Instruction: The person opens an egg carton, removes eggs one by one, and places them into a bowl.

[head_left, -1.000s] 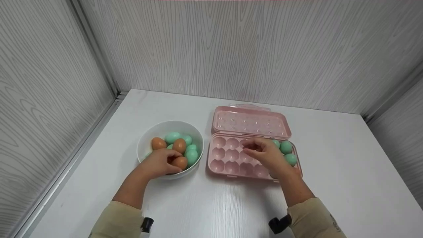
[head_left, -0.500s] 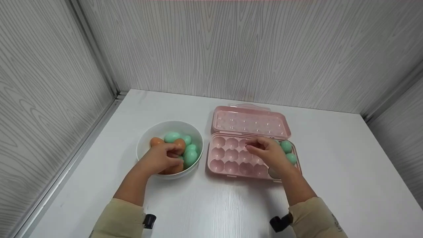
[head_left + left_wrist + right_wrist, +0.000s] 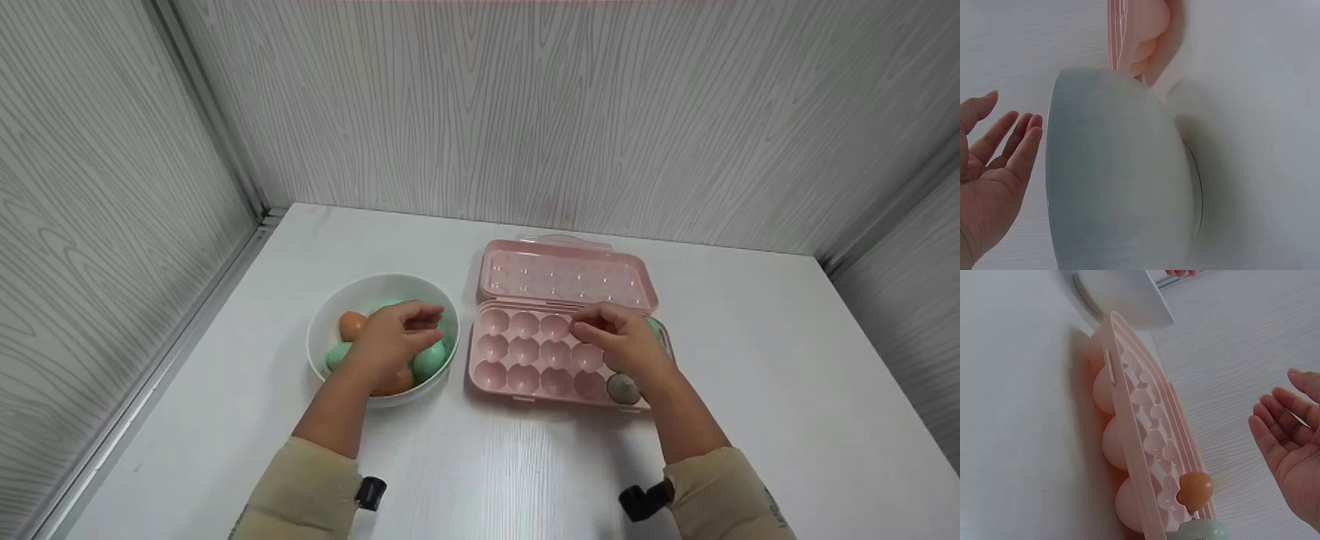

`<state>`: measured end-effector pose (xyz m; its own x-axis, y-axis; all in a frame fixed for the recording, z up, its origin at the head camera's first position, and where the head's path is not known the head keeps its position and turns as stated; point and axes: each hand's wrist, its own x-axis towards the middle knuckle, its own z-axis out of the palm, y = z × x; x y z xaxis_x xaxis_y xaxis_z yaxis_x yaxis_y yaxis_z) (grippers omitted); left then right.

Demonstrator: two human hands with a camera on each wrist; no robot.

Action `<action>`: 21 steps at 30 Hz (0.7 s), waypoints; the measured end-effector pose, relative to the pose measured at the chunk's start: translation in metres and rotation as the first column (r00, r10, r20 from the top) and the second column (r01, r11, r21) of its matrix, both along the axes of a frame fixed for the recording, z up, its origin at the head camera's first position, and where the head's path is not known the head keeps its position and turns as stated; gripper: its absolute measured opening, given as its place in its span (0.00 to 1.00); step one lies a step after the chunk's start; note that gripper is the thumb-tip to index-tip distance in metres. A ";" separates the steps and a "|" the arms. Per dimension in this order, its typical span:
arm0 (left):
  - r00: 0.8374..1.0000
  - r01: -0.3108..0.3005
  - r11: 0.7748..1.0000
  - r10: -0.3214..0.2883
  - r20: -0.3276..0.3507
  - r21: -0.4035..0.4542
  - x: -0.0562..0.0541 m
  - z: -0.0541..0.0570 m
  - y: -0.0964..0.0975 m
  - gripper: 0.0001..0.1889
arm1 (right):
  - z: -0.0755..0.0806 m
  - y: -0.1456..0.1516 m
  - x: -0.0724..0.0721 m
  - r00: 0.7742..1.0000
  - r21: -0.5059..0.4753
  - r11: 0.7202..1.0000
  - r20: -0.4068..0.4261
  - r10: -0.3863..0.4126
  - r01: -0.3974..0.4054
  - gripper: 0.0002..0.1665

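My left hand (image 3: 390,343) hovers over the white bowl (image 3: 321,324), fingers loosely bent and apart. In the left wrist view it holds nothing beside the bowl's wall. Brown eggs (image 3: 351,325) and green eggs (image 3: 429,363) lie in the bowl, partly hidden by that hand. Above the right part of the pink egg carton (image 3: 556,381) hangs my right hand (image 3: 628,343), relaxed, also holding nothing. A greyish egg (image 3: 622,388) sits in a front cell. The right wrist view shows a brown egg (image 3: 1196,491) and a pale green egg (image 3: 1202,529) at the carton's end.
The carton's pink lid (image 3: 566,276) lies folded back behind it. Wood-grain panels (image 3: 480,112) stand at the back and sides of the white table (image 3: 480,465). The bowl stands just left of the carton.
My left hand has moved from the brown egg at the bowl's front towards its far right, now higher. My right hand has shifted slightly right, uncovering the greyish egg.
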<state>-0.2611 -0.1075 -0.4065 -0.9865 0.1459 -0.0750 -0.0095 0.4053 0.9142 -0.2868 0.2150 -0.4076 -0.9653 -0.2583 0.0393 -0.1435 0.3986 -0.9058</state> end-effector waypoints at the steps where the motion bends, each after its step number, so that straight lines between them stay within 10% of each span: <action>1: 1.000 0.000 1.000 0.000 -0.008 0.005 -0.001 0.000 0.005 0.22 | 0.000 0.002 0.000 1.000 -0.005 1.000 0.020 -0.011 0.011 0.15; 9: 0.998 0.018 0.995 -0.023 -0.051 -0.095 -0.009 0.001 0.044 0.21 | -0.007 0.018 -0.005 0.992 0.016 0.995 0.071 -0.104 0.103 0.20; 21: 0.991 0.110 0.992 -0.106 -0.076 0.056 -0.026 -0.014 0.085 0.19 | -0.023 0.037 -0.020 0.984 0.098 0.979 -0.005 -0.181 0.180 0.21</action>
<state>-0.2871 -0.0226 -0.4203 -0.9672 0.2541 0.0087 0.0990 0.3448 0.9334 -0.3070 0.2521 -0.4303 -0.9964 -0.0824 0.0188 -0.0580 0.5044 -0.8615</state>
